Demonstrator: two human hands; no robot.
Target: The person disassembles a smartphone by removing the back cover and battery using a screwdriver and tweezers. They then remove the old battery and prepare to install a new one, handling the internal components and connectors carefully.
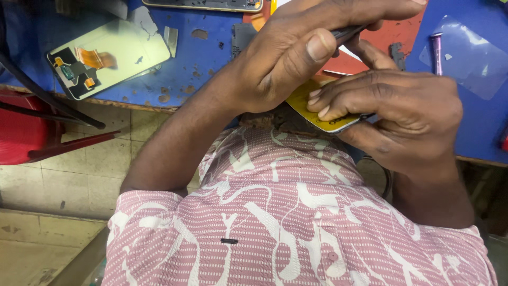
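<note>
- Nearest the camera, a patterned pink shirt (296,222) is seen.
- At centre frame, a yellow phone part (312,108) is clamped by the right hand (402,114).
- A thin dark tool (346,33) is pinched by the left hand (301,53); if it were levered hard, the part could be cracked.

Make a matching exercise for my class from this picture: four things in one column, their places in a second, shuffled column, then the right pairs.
Things
1. Thin dark metal tool
2. Flat yellow-backed phone part
3. Pale screen panel with orange ribbon cable
4. Small purple pen-like tool

Places
A. Far left of the blue worktop
B. On a clear plastic sheet, at the right
C. In the left hand
D. Under the right hand fingers

Pairs: 1-C, 2-D, 3-A, 4-B
</note>
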